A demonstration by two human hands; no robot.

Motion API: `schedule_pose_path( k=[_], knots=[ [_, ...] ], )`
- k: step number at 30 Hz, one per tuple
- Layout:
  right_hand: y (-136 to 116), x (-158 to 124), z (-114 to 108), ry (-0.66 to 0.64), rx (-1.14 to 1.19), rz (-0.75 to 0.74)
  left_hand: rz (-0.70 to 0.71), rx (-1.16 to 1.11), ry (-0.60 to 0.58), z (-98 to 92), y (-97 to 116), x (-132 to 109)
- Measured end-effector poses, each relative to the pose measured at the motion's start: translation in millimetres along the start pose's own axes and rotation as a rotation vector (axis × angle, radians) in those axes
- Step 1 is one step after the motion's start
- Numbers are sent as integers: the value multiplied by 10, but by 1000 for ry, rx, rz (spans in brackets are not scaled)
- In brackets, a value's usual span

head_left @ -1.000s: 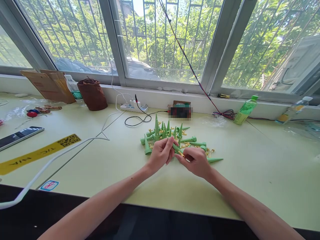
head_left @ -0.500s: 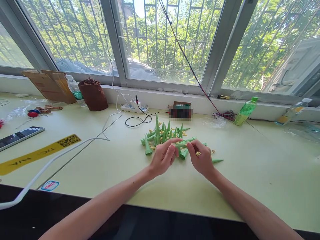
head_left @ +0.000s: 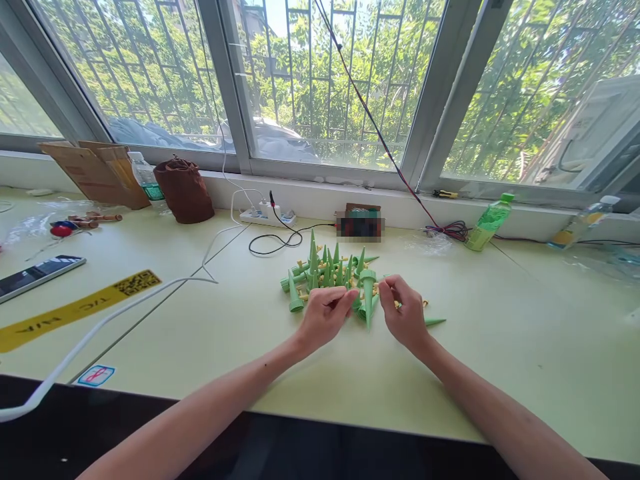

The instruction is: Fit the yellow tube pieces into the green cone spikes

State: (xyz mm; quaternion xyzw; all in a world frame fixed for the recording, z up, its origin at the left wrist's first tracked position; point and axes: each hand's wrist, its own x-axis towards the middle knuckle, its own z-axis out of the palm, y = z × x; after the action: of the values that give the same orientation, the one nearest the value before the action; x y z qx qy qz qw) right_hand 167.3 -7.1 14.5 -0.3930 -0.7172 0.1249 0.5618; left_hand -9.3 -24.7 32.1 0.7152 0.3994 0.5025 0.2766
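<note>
A pile of green plastic cone spikes (head_left: 325, 270) with small yellow fittings lies on the pale green table (head_left: 240, 333). Just in front of the pile, one green spike (head_left: 369, 297) hangs upright with its tip down between my two hands. My left hand (head_left: 325, 319) has its fingers curled, and the fingertips press on the spike's left side. My right hand (head_left: 406, 313) is closed in a pinch at the spike's wide top end. Another spike (head_left: 434, 322) lies flat behind my right hand.
A white cable (head_left: 125, 303) and a yellow strip (head_left: 75, 308) cross the table's left side. At the back stand a power strip (head_left: 267, 215), a brown pouch (head_left: 184, 189), cardboard (head_left: 97, 170) and a green bottle (head_left: 487, 223). A phone (head_left: 37, 273) lies at the left.
The spike held between my hands has turned from lying sideways to pointing tip down. My right hand rose slightly towards its top. The pile has not moved.
</note>
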Motion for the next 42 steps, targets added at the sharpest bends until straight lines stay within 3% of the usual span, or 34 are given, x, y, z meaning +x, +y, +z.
schedule_pose_path(
  k=[6, 10, 19, 34, 42],
  knots=[
    [6, -6, 2, -21, 1, -32, -33, -92, 125, 12, 5, 9],
    [5, -17, -3, -10, 13, -45, -101, -228, 67, 20, 8, -3],
    [-47, -11, -6, -71, 19, -98, -103, -230, -24, 19, -16, -14],
    [-48, -23, 1, -128, 31, -113, -125, -180, -23, 55, -71, -12],
    [-58, -16, -7, -146, 10, -117, -56, -31, 9, 53, -102, -21]
  ],
)
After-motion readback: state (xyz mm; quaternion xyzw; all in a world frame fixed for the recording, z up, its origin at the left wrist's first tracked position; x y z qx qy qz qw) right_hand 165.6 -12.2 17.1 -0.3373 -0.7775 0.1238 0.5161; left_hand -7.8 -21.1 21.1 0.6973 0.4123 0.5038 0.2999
